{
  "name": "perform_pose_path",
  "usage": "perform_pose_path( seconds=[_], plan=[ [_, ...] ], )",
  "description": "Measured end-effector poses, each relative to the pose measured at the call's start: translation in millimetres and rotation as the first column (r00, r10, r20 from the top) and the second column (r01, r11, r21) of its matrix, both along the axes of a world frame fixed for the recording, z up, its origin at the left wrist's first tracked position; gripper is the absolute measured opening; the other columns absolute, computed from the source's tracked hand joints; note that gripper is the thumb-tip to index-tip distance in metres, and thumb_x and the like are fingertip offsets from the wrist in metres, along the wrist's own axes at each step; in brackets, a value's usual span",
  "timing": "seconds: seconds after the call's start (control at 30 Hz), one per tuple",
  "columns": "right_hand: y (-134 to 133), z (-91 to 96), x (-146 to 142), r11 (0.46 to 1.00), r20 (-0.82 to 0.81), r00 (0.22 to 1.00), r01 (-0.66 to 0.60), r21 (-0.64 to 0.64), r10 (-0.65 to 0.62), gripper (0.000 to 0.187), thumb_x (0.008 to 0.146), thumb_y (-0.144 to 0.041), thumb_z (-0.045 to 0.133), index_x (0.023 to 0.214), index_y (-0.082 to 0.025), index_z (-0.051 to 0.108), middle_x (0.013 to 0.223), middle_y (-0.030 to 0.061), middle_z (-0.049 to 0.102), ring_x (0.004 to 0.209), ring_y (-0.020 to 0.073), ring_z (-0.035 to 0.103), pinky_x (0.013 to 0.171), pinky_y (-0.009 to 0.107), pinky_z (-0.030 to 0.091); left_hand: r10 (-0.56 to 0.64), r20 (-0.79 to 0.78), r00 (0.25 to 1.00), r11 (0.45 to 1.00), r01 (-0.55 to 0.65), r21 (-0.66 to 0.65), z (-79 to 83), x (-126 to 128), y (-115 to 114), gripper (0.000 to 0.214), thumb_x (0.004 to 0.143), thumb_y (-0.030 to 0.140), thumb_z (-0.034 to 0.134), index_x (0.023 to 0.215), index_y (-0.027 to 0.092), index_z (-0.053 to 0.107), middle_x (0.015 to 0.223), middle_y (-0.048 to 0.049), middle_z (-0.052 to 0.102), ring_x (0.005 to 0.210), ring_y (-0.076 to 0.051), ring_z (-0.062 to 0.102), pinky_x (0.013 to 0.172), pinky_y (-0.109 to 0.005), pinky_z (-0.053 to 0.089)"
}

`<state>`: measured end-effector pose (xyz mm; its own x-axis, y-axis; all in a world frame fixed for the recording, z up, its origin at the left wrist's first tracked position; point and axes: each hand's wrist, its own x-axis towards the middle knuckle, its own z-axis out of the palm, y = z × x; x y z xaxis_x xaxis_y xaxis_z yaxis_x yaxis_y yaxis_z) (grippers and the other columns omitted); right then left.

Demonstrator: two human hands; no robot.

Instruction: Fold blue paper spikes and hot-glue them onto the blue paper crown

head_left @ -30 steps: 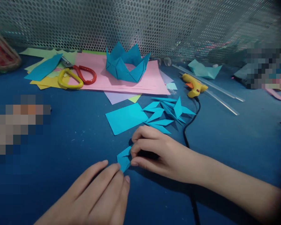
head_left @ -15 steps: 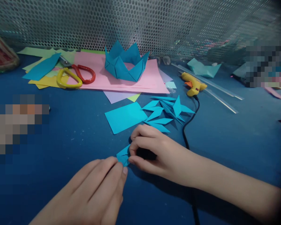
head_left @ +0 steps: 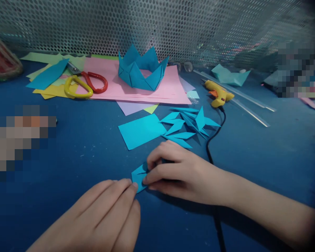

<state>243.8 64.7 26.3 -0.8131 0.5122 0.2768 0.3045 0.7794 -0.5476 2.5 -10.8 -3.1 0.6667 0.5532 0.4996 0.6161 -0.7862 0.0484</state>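
Observation:
A small folded piece of blue paper (head_left: 139,176) lies on the blue table between my two hands, with a narrow slit or fold line on its upper face. My left hand (head_left: 107,213) has its fingers pressed together, the tips holding down the paper's left edge. From the right, my right hand (head_left: 181,171) is closed with curled fingers on the paper's right part, covering that side. Just beyond lie a flat blue paper rectangle (head_left: 140,131) and several pointed folded blue pieces (head_left: 182,127).
A blue paper crown shape (head_left: 144,77) stands on pink sheets (head_left: 105,78). Left of it are scissors (head_left: 86,82) with yellow and red handles. A yellow glue gun (head_left: 217,92) trails a black cord (head_left: 210,150). Clear sticks (head_left: 252,113) lie nearby. A blurred-out hand (head_left: 18,140) is at left.
My right fingers have come down onto the folded paper, shifting from its edge. My left fingertips have drawn back slightly, so more of the paper shows. The view shifted a little.

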Motion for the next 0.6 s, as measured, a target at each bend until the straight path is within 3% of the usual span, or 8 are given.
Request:
perform_pose_path(
  seconds=[0.37,0.6],
  plan=[
    [0,-3.5,-3,0.991,-0.067,0.996,-0.044,0.123,0.053,0.014,0.096,-0.016,0.057,0.088,-0.013,0.069,0.083,0.0051,0.068,0.079,0.0145,0.058,0.078,0.028,0.048,0.028,-0.068,0.997,0.999,-0.027,0.021,3.8,7,7,0.027,0.097,0.016,0.042,0.111,0.015,0.065,0.113,-0.0067,0.074,0.112,-0.019,0.059,0.103,-0.033,0.035],
    [-5,1.6,-4,0.998,-0.035,0.999,0.004,0.06,-0.002,0.013,0.095,-0.014,0.057,0.088,-0.014,0.068,0.085,0.0055,0.068,0.081,0.0142,0.059,0.078,0.027,0.048,-0.008,-0.041,0.999,1.0,0.007,-0.02,7.8,6,12,0.024,0.095,0.012,0.044,0.101,0.015,0.067,0.107,-0.0054,0.074,0.106,-0.023,0.06,0.1,-0.039,0.037]
  ],
)
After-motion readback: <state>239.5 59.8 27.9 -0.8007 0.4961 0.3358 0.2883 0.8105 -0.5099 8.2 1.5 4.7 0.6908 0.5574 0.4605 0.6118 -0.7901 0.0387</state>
